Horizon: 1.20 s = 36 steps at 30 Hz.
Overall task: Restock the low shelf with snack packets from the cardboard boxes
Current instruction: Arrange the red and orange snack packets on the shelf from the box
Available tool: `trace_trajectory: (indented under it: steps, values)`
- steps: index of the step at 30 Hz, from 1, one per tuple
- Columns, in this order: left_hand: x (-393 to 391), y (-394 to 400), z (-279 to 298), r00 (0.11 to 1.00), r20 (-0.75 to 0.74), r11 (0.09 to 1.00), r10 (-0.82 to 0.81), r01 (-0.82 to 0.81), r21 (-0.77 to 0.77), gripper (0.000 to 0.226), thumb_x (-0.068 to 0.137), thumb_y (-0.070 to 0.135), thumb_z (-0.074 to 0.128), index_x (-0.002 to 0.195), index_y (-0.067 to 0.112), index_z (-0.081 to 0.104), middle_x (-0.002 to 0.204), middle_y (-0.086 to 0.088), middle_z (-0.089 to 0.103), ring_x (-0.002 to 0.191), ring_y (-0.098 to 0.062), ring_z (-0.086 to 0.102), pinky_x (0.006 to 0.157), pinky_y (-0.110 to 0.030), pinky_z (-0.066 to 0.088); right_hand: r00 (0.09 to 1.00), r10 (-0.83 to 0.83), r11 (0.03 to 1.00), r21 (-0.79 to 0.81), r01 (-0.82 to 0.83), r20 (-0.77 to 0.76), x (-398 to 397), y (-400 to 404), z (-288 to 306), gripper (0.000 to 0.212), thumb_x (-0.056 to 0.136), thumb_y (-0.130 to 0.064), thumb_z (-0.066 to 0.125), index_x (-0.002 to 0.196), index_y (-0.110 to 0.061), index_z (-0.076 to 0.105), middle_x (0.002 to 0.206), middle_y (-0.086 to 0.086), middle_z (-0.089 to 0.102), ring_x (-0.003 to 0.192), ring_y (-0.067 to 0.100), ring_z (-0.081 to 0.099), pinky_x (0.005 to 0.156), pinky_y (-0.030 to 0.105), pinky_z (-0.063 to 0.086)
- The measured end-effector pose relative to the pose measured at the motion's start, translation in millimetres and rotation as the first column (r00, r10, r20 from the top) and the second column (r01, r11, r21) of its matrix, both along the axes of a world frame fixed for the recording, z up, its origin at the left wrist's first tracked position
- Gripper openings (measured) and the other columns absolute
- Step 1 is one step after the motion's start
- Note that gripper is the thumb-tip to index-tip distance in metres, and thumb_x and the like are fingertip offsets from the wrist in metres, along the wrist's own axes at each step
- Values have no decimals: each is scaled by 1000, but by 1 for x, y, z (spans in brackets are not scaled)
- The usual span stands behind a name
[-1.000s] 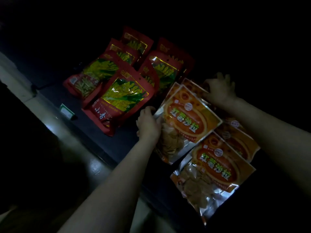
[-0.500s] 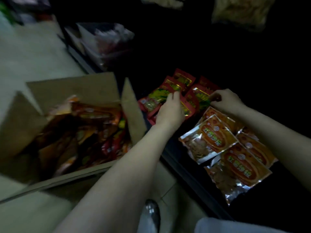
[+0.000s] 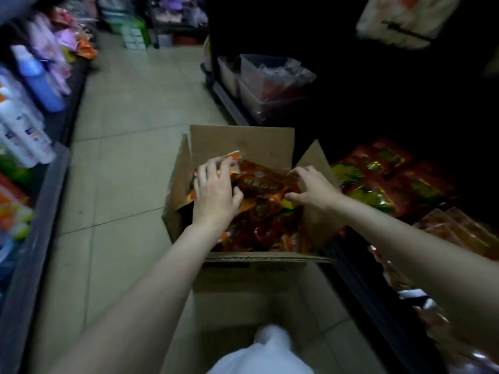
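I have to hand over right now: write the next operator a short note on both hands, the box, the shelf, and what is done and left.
Left hand: fingers spread flat on orange packets in the open brown cardboard box; no grip visible.
Right hand: fingers loosely curled over the red foil packets in the box; grip not confirmed.
Low dark shelf, right of the box: red-and-green packets at its far end, orange packets nearer.
Done: those rows are laid out.
Left: box still holds many packets; lift them across.

I can't read any text here. The packets in the cardboard box [image 3: 243,141] carry yellow lettering, and the white bottles [image 3: 24,130] on the left shelf have small labels, but motion blur and dim light leave all of it illegible.
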<state>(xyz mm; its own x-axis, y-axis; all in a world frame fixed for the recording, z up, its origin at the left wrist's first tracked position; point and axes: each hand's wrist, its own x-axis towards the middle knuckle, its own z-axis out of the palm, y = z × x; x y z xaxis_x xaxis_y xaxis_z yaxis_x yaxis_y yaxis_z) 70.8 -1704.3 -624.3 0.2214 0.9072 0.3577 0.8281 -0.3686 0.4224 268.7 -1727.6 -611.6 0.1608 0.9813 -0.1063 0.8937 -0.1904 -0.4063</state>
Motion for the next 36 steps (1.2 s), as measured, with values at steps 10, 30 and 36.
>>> trace_trajectory:
  steps: [10,30,36]
  values:
    - [-22,46,-41,950,-243,915,194,-264,-303,28,93,19,52,120,16,56,117,-12,61,108,-35,57,83,-39,47,975,-188,972,166,167,117,-8,86,-56,49,90,-16,59,136,-14,43,135,13,49,129,32,41,108,45,32]
    - [140,-90,126,698,713,628,-60,581,-517,22,86,1,53,67,10,60,65,-6,67,66,-17,67,67,-26,56,861,44,992,121,20,-507,81,-168,179,34,92,-11,55,126,-13,58,124,6,62,113,17,60,102,30,45]
    - [200,-142,154,658,687,590,-308,699,-404,13,89,5,51,84,1,62,70,-12,62,61,-19,59,54,-20,51,419,-85,936,72,345,-904,130,-249,199,48,83,21,25,110,0,59,102,14,69,91,17,69,75,22,56]
